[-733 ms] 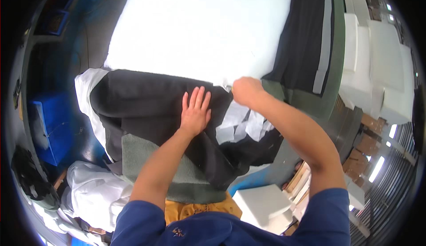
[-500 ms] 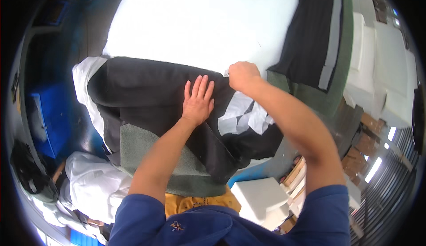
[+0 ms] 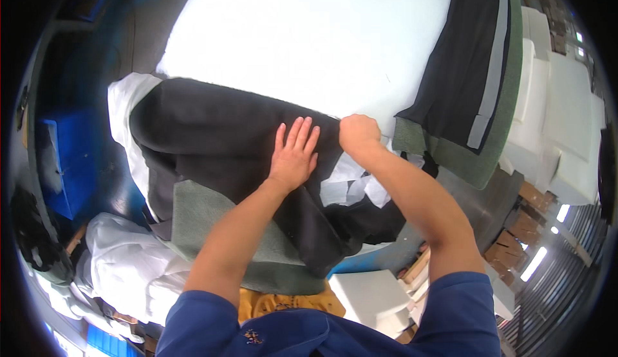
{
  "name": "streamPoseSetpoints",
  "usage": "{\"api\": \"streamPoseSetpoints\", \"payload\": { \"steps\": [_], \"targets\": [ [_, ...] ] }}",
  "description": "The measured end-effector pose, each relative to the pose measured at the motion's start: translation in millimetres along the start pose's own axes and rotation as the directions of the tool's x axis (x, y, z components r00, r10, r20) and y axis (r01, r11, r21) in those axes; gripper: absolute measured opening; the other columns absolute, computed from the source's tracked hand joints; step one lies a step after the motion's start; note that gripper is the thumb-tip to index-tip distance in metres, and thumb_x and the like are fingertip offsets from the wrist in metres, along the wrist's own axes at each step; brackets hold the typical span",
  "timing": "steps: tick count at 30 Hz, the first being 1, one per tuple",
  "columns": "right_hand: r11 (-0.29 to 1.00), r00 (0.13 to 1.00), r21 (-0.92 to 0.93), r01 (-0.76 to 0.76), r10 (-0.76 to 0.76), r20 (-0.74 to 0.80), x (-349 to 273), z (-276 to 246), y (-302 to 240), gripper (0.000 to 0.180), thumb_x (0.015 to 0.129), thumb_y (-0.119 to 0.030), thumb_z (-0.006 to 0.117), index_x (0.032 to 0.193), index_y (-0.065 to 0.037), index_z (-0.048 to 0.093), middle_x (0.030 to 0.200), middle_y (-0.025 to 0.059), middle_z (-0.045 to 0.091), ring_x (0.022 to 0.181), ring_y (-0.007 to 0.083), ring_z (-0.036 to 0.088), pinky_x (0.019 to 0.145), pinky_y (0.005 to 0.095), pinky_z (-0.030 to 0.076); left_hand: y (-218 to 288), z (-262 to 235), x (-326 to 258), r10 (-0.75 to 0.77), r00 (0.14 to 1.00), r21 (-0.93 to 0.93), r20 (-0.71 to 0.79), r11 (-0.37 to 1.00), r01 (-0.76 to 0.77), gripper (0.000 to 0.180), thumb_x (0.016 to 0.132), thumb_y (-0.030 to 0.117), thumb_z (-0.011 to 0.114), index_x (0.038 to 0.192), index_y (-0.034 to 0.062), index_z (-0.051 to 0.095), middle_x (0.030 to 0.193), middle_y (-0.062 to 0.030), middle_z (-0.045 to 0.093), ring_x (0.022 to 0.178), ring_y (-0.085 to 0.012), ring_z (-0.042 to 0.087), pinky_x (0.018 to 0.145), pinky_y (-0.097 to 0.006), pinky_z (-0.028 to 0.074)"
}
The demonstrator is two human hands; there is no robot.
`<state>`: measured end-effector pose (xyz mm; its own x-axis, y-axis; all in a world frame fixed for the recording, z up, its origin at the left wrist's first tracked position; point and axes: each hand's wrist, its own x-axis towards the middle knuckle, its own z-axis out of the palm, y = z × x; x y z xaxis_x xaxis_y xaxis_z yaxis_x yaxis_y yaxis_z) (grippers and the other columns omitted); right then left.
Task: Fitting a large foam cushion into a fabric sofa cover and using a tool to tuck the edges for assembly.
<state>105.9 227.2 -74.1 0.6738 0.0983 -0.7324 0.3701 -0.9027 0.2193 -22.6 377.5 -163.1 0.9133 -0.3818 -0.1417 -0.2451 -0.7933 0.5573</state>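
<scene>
My left hand (image 3: 294, 156) lies flat on a black fabric (image 3: 212, 116), its fingers spread. My right hand (image 3: 359, 135) is a closed fist at the right end of the fabric's upper edge, where it meets a large white padded block (image 3: 302, 35). What the fist grips is hidden by the fingers. Below the fist, crumpled white strips (image 3: 351, 186) lie on the dark cloth. A grey-green textured sheet (image 3: 199, 219) shows under my left forearm.
Another black fabric panel with a grey strip (image 3: 489, 80) runs along the block's right side, over green-grey material (image 3: 492, 164). White foam blocks (image 3: 563, 125) are stacked farther right. A blue bin (image 3: 71, 164) and bundled white material (image 3: 129, 260) are at left. Another white block (image 3: 373, 299) sits near my body.
The view has shifted slightly, so the white block sits farther right. My fist shows a little lower. My left hand stays flat on the black fabric.
</scene>
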Motion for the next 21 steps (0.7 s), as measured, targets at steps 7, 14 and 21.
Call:
{"api": "streamPoseSetpoints", "payload": {
  "steps": [7,14,21],
  "targets": [
    [0.991,0.996,0.101,0.086,-0.087,0.01,-24,-30,-8,0.02,0.088,-0.017,0.061,0.089,-0.004,0.077,0.094,0.0184,0.074,0.091,0.0342,0.073,0.079,0.045,0.058,-23,-13,-12,-0.05,0.997,0.092,0.053,0.995,0.045,0.064,0.096,0.038,0.055,0.153,0.013,0.039,0.164,-0.0125,0.026,0.153,-0.0286,0.019,0.122,-0.057,0.011],
    [0.995,0.995,0.071,0.066,-0.071,0.069,-1,-8,-4,0.023,0.088,-0.014,0.057,0.098,-0.009,0.078,0.105,0.014,0.075,0.098,0.0298,0.073,0.082,0.041,0.059,-23,-12,-11,-0.025,1.0,0.111,-0.003,0.994,0.025,0.064,0.096,0.038,0.056,0.152,0.0127,0.04,0.164,-0.0132,0.025,0.152,-0.0291,0.019,0.122,-0.057,0.012],
    [0.996,0.998,0.072,-0.054,0.05,0.047,13,-18,-3,0.022,0.087,-0.016,0.06,0.099,-0.009,0.078,0.105,0.0154,0.075,0.1,0.028,0.072,0.082,0.0399,0.058,-1,-14,2,0.007,1.0,0.066,0.01,0.998,-0.007,0.068,0.092,0.036,0.061,0.151,0.0106,0.04,0.162,-0.0153,0.028,0.152,-0.0321,0.02,0.121,-0.058,0.012]
  ]
}}
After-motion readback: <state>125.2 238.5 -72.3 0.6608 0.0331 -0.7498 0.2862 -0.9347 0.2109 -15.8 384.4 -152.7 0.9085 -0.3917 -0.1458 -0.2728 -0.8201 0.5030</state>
